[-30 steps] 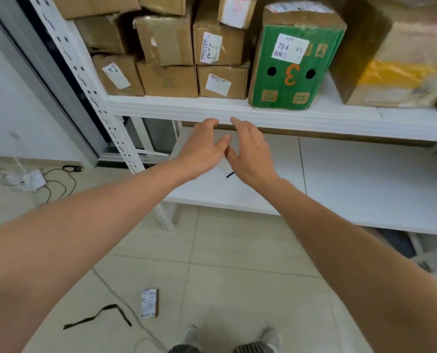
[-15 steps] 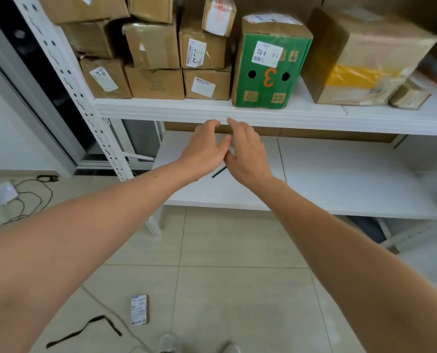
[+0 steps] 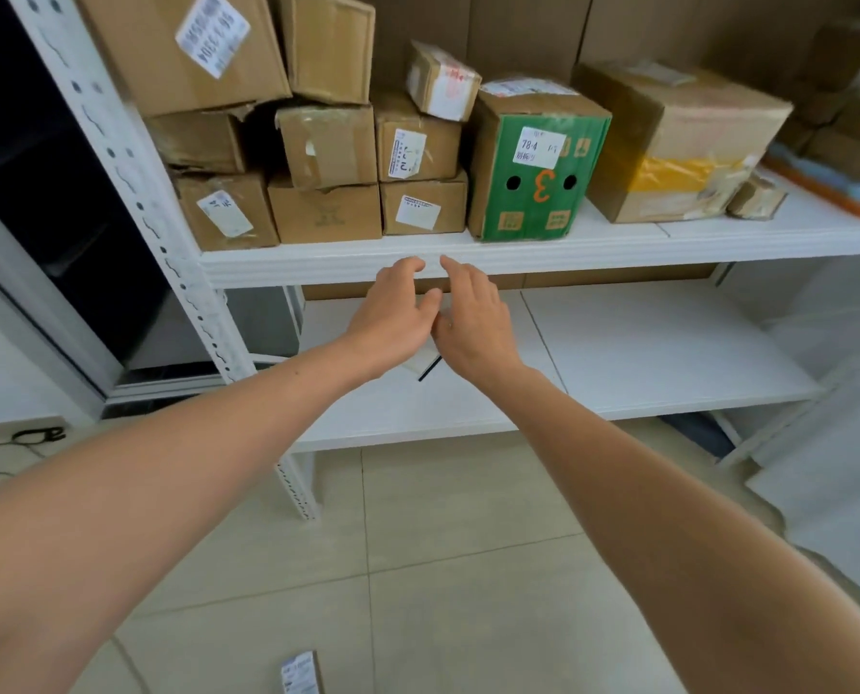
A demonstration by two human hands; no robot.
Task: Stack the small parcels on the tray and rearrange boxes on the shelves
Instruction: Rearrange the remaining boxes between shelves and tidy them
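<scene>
My left hand (image 3: pixel 395 313) and my right hand (image 3: pixel 473 318) reach forward side by side, thumbs touching, just below the front edge of the white upper shelf (image 3: pixel 618 245). Both hands hold nothing and their fingers are apart. On that shelf stand several stacked brown cardboard boxes (image 3: pixel 328 147), a green box marked 3 (image 3: pixel 533 177), a large brown box with yellow tape (image 3: pixel 668 147) and a small parcel (image 3: pixel 756 197). A small white-labelled parcel (image 3: pixel 440 82) lies tilted on top of the stack.
The white lower shelf (image 3: pixel 643 353) carries a thin black strip (image 3: pixel 429 368) under my hands. A perforated white upright (image 3: pixel 167 252) stands at left. A small labelled packet (image 3: pixel 300 673) lies on the tiled floor; cables (image 3: pixel 27 438) trail at far left.
The view has tilted up and shifted right, showing more of the upper shelf's boxes. Both hands stay together and empty, rising slightly toward the shelf edge.
</scene>
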